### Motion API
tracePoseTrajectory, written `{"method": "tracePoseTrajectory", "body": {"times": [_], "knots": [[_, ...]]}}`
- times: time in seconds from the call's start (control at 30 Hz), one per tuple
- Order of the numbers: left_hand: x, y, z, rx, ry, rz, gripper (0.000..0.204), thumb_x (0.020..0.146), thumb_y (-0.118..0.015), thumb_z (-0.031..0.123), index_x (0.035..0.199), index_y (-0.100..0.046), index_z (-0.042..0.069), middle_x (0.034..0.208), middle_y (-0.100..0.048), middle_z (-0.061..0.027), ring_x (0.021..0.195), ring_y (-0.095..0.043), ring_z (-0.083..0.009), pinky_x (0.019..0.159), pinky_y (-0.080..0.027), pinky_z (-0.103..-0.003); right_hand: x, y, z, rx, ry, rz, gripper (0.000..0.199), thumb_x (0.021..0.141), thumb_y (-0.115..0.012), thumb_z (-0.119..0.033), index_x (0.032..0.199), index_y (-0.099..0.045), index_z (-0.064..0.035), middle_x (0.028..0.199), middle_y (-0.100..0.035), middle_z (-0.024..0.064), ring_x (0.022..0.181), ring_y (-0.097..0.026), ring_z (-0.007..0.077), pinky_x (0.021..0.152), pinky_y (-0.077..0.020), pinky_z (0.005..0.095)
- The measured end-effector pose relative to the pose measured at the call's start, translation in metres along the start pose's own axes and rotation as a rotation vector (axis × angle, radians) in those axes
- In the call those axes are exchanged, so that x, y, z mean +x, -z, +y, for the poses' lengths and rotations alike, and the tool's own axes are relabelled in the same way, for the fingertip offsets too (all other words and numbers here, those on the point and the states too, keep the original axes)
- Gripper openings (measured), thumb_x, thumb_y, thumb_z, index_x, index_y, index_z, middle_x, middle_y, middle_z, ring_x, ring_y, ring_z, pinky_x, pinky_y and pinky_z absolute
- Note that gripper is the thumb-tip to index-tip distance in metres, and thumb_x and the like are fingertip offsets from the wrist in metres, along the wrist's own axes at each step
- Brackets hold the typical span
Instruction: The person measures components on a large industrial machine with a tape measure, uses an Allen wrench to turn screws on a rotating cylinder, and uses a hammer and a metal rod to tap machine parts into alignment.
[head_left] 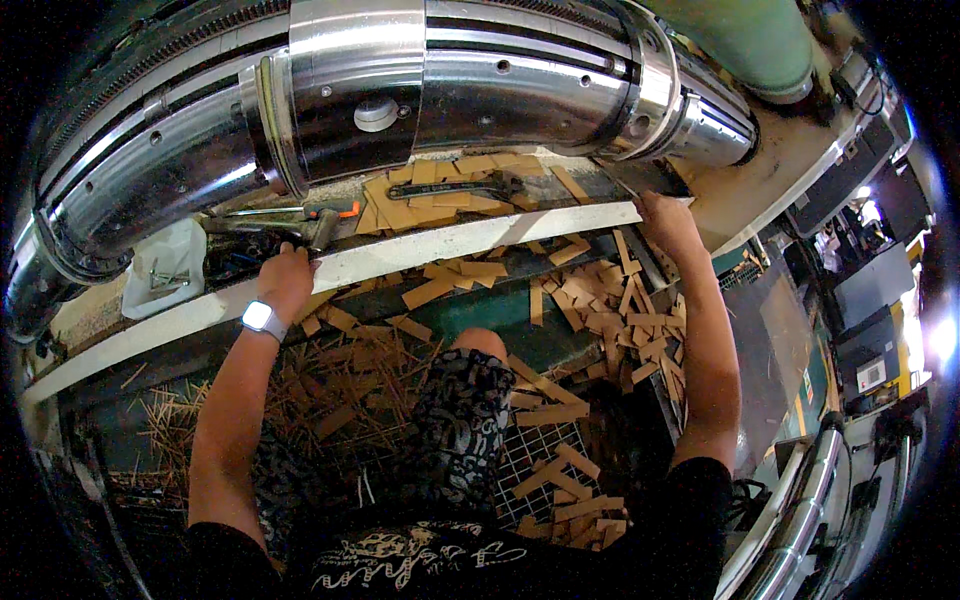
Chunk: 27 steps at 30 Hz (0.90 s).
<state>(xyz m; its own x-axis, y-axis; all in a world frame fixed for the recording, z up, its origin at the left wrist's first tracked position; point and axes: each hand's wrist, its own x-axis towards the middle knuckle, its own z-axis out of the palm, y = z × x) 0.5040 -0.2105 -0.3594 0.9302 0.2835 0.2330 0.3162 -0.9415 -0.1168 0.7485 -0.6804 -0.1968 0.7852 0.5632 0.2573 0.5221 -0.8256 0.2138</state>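
Note:
A long white bar (450, 243) runs across in front of me, under a large polished metal cylinder (520, 95). My left hand (284, 282), a watch on its wrist, is closed over the bar's left part, fingertips beside dark tools. At the bar's right end my right hand (666, 218) has its fingers curled over the edge; their tips are partly hidden. Behind the bar an adjustable wrench (455, 188) lies on cardboard pieces (400, 213). Near my left hand are a hammer (322, 230) and a white plastic container (166, 270) with small metal parts.
Cardboard scraps (600, 320) and thin strips (330, 375) litter the area below the bar, around my knee (481, 343). A metal grid (535, 460) shows under some scraps. A green cylinder (750, 45) stands at the upper right, metal rollers (800, 510) at the lower right.

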Motion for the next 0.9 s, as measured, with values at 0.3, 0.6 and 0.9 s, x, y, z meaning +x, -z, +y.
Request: {"method": "tracePoseTrajectory", "body": {"times": [0.3,0.6,0.9], "knots": [[0.004,0.007,0.008,0.009,0.039,-0.096,0.031,0.084,-0.049,0.03,0.087,-0.054,-0.001,0.09,-0.053,-0.0178,0.07,-0.06,-0.03,0.056,-0.05,-0.038,0.007,-0.031,-0.02,0.664,0.185,0.345,0.016,0.086,-0.039,-0.008,0.101,-0.045,-0.0032,0.061,-0.046,0.0115,0.049,-0.045,0.0217,0.047,-0.0368,0.0367],[-0.004,0.011,0.007,0.028,0.068,-0.031,0.022,0.08,-0.051,0.019,0.091,-0.053,0.0,0.093,-0.052,-0.0186,0.073,-0.059,-0.0321,0.059,-0.05,-0.04,0.005,-0.004,-0.043,1.701,-0.048,0.087,0.025,0.088,-0.05,-0.016,0.109,-0.047,-0.0029,0.075,-0.05,0.0023,0.056,-0.043,0.0091,0.048,-0.0376,0.0224],[0.001,0.003,0.004,0.03,0.088,-0.089,0.034,0.084,-0.049,0.032,0.091,-0.051,-0.001,0.093,-0.052,-0.0205,0.07,-0.059,-0.034,0.058,-0.05,-0.041,0.006,0.012,-0.029,0.393,0.214,0.494,0.024,0.077,-0.061,-0.021,0.093,-0.057,-0.0029,0.085,-0.055,0.0125,0.08,-0.054,0.0298,0.065,-0.0451,0.0365]]}}
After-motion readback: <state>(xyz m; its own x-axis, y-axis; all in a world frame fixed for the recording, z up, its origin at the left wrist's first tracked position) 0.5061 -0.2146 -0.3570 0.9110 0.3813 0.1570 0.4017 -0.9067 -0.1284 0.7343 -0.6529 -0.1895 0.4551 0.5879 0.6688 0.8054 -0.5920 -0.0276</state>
